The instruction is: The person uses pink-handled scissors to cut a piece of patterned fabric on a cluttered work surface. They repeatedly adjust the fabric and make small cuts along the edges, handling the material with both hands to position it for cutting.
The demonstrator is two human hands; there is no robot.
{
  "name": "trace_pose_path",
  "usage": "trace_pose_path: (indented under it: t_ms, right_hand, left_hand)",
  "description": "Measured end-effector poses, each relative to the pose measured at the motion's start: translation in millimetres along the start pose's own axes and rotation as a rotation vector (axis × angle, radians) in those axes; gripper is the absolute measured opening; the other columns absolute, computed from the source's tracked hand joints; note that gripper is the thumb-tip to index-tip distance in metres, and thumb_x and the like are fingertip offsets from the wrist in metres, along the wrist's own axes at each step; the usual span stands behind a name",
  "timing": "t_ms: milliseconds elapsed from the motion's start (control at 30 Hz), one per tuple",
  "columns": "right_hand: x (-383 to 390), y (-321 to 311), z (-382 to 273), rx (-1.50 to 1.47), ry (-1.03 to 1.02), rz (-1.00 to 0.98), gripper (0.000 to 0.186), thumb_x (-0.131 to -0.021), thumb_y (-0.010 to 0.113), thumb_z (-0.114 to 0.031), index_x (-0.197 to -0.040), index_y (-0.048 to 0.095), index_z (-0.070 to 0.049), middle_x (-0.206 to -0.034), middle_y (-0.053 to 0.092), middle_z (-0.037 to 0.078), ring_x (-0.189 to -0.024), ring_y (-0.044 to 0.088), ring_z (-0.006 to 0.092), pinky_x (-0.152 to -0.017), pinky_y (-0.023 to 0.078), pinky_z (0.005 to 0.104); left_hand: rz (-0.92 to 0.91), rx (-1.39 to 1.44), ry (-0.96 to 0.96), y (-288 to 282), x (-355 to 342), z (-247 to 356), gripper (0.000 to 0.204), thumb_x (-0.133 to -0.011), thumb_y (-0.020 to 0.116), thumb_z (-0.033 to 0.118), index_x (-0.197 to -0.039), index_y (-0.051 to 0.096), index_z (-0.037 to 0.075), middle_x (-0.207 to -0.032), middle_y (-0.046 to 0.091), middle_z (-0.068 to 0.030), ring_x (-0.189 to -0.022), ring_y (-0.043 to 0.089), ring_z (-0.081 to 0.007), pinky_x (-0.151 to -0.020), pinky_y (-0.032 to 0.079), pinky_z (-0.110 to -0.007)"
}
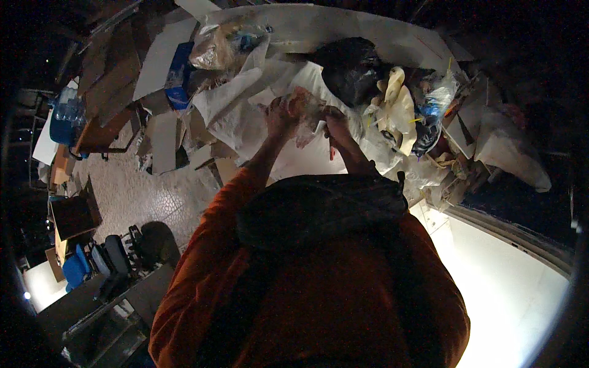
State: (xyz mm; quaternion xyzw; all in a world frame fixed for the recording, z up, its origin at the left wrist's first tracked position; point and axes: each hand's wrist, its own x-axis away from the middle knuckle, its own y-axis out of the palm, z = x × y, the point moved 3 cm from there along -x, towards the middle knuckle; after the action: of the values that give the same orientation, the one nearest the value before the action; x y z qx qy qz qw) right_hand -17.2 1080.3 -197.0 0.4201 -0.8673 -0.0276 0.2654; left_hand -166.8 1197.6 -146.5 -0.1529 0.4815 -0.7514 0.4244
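In front of me my left hand (282,118) is closed on a crumpled piece of clear plastic (308,118), which looks like thin film or a bag. Just to its right, my right hand (341,130) is closed too, its fingers close to the plastic. A thin red-handled thing (332,152) sticks out below the right hand. Its kind cannot be made out, and its other end is hidden by the hand. Under both hands lies a large white sheet (236,126), wrinkled and spread over the pile.
A black plastic bag (351,66) lies beyond my right hand, with a cream-coloured plastic piece (399,113) right of it. Flattened cardboard (162,141) and a blue-sided box (178,76) are at the left. Office chairs (113,257) stand at the lower left.
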Motion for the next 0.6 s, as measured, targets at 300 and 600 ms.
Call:
trace_pose_path:
  t_ms: [300,600]
  right_hand:
    - [17.6,1.0,-140.8,-0.290,-0.133,-0.212,0.011,-0.091,0.071,-0.017,-0.099,0.065,-0.013,-0.064,0.056,-0.002,-0.049,0.050,0.0088,-0.044,0.041,0.0253]
    - [59.7,18.2,-226.2,-0.593,-0.338,-0.207,0.006,-0.094,0.066,-0.012,-0.091,0.061,-0.010,-0.066,0.057,-0.001,-0.046,0.048,0.0095,-0.040,0.039,0.0245]
  left_hand:
    - [-0.253,1.000,-0.303,-93.0,-73.9,55.3,0.028,-0.091,0.073,0.022,-0.109,0.071,0.000,-0.098,0.074,-0.0087,-0.087,0.068,-0.0140,-0.077,0.055,-0.029]
    - [-0.311,1.136,-0.057,-155.8,-73.8,145.0,0.036,-0.096,0.066,0.015,-0.128,0.061,-0.001,-0.115,0.066,-0.0074,-0.104,0.065,-0.0158,-0.094,0.054,-0.030]
